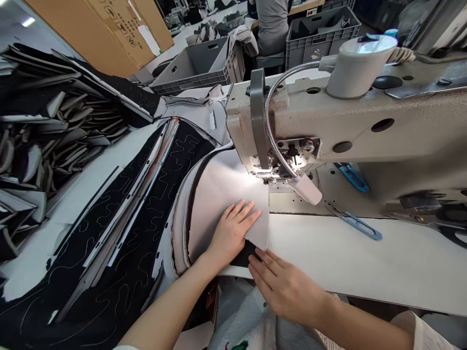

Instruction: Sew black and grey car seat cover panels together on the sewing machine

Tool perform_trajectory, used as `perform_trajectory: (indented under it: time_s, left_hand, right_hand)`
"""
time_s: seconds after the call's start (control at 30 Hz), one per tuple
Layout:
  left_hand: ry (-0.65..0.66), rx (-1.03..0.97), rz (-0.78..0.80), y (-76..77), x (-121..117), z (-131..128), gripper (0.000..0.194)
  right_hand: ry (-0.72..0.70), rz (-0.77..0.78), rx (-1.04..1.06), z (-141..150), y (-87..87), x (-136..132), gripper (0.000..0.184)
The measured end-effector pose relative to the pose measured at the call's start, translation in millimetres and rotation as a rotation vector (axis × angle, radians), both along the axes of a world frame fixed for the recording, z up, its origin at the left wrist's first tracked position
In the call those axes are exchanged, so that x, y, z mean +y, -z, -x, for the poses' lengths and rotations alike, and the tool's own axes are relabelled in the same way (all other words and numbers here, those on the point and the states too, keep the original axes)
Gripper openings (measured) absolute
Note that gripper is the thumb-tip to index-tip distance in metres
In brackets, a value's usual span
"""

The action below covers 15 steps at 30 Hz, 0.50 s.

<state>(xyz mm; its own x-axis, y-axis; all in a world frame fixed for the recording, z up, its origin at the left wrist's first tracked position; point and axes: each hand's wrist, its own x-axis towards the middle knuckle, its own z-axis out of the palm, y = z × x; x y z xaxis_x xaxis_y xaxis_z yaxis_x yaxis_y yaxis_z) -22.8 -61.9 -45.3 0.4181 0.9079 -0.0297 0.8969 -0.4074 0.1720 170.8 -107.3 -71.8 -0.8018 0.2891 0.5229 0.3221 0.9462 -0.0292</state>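
A light grey fabric panel [219,182] with a dark curved edge lies under the needle area of a sewing machine [346,121], its right edge running up to the presser foot. My left hand [231,236] rests flat on top of the panel with its fingers stretched out and apart. At the panel's near corner, the fingertips of my right hand [286,284] touch the edge; those fingers are stretched out too. Black material [242,255] shows beneath the panel between the two hands. A lamp [306,188] on a flexible metal neck hangs beside the needle, where the fabric is brightly lit.
Blue-handled thread snips [359,226] lie on the white table [365,262]; a second blue tool [352,176] lies on the machine bed. Black stitched pieces [156,194] and stacked panels [73,116] cover the left. Behind are grey crates [197,73], a cardboard box [98,29] and a seated person [272,26].
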Motion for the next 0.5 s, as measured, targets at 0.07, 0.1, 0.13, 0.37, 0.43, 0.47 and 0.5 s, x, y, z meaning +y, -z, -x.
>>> perform_trajectory:
  time_s: [0.07,0.1,0.13,0.37,0.43,0.47,0.5]
  left_hand:
    - [0.0,0.01,-0.004,0.2,9,1,0.077]
    - [0.0,0.016,-0.008,0.3,13,2,0.077]
    - [0.002,0.022,-0.014,0.4,17,3,0.077]
    - [0.022,0.075,-0.079,2.7,49,3,0.075]
    - [0.032,0.086,-0.121,4.3,56,4,0.072]
    - [0.047,0.081,-0.155,5.1,58,5,0.069]
    - [0.08,0.065,-0.198,5.9,60,7,0.064]
  right_hand:
    - [0.01,-0.003,-0.016,0,-0.6,5,0.033]
    - [0.023,0.0,-0.025,1,-0.1,7,0.033]
    - [0.036,0.004,-0.036,2,0.8,10,0.033]
    - [0.124,0.073,-0.067,7,4.7,27,0.038]
    - [0.156,0.093,-0.048,8,3.9,31,0.038]
    - [0.166,0.098,-0.041,8,3.7,33,0.037]
    - [0.171,0.101,-0.037,9,3.7,34,0.035]
